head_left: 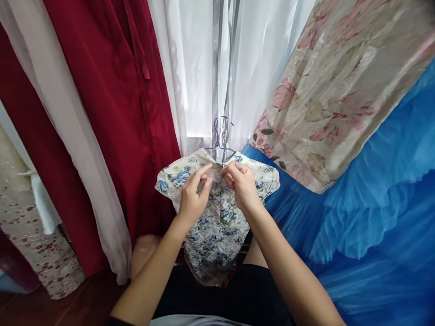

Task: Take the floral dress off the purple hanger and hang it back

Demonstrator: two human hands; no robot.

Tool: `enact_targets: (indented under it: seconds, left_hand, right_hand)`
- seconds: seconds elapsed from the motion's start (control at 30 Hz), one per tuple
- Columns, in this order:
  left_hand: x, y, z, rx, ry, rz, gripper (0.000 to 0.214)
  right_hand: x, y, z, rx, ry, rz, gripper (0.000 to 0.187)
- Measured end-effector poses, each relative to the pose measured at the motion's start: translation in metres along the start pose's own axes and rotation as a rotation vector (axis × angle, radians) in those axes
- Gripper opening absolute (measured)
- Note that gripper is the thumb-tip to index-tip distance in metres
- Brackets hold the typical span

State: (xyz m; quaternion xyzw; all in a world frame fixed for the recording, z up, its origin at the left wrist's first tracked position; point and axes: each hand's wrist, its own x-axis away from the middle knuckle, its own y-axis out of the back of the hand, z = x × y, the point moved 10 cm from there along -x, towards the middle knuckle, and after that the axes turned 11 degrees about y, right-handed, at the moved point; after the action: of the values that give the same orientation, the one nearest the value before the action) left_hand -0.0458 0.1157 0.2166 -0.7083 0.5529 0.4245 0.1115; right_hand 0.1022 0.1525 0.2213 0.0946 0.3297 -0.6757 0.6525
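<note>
A white top with a blue floral print [234, 215] hangs in front of me on a purple wire hanger [217, 136]. My right hand [240, 183] is closed at the middle of its neckline, with thumb and index finger pinched on the fabric edge. Whether a small fastening is also between those fingers cannot be made out. Just left of the centre line, my left hand [197, 192] is over the top's front, index finger stretched toward the neckline and thumb held apart. Grey ribbons [228, 68] hang down from above to the collar.
Dark red cloth [112, 90] and a pale sheer strip [71, 104] hang at the left. White drapery [193, 68] is behind the hanger. A pink floral garment [326, 104] and blue ruffled tulle [367, 217] fill the right. My legs are below the top.
</note>
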Motion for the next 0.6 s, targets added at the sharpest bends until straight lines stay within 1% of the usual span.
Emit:
enact_targets:
  seconds: [0.07, 0.13, 0.23, 0.27, 0.33, 0.37, 0.4, 0.43, 0.47, 0.53, 0.57, 0.6]
  left_hand:
    - [-0.025, 0.000, -0.033, -0.080, -0.153, -0.001, 0.025]
    - [-0.036, -0.003, -0.052, -0.164, -0.248, -0.001, 0.016]
    - [-0.039, -0.003, -0.062, -0.259, -0.284, -0.059, 0.012]
    - [-0.039, 0.000, -0.062, -0.275, -0.279, -0.094, 0.011]
    - [-0.044, 0.016, -0.055, -0.270, -0.247, -0.189, 0.011]
    - [-0.049, 0.028, -0.047, -0.242, -0.217, -0.241, 0.012]
    - [-0.056, 0.042, -0.034, -0.192, -0.174, -0.287, 0.013]
    - [-0.065, 0.057, -0.016, -0.115, -0.117, -0.326, 0.014]
    - [-0.074, 0.074, 0.007, -0.013, -0.049, -0.362, 0.016]
    - [-0.088, 0.103, 0.066, 0.251, 0.119, -0.432, 0.018]
    - [-0.089, 0.116, 0.099, 0.401, 0.211, -0.490, 0.020]
    - [-0.086, 0.123, 0.134, 0.556, 0.324, -0.544, 0.023]
  right_hand:
    - [0.000, -0.001, 0.013, 0.075, 0.060, 0.035, 0.017]
    - [-0.002, 0.001, 0.017, 0.123, 0.102, 0.040, 0.021]
    - [-0.004, 0.005, 0.003, 0.130, 0.120, 0.021, 0.027]
    - [-0.003, 0.005, -0.006, 0.133, 0.113, 0.022, 0.027]
    - [0.002, 0.003, -0.028, 0.153, 0.075, 0.040, 0.026]
    - [0.007, 0.000, -0.039, 0.163, 0.050, 0.057, 0.026]
    - [0.012, -0.002, -0.050, 0.169, 0.023, 0.074, 0.025]
    - [0.018, -0.005, -0.059, 0.171, -0.003, 0.091, 0.025]
    - [0.024, -0.007, -0.066, 0.169, -0.027, 0.105, 0.025]
    - [0.035, -0.011, -0.077, 0.161, -0.064, 0.127, 0.024]
    - [0.041, -0.014, -0.081, 0.155, -0.083, 0.141, 0.023]
    - [0.047, -0.018, -0.085, 0.146, -0.101, 0.156, 0.022]
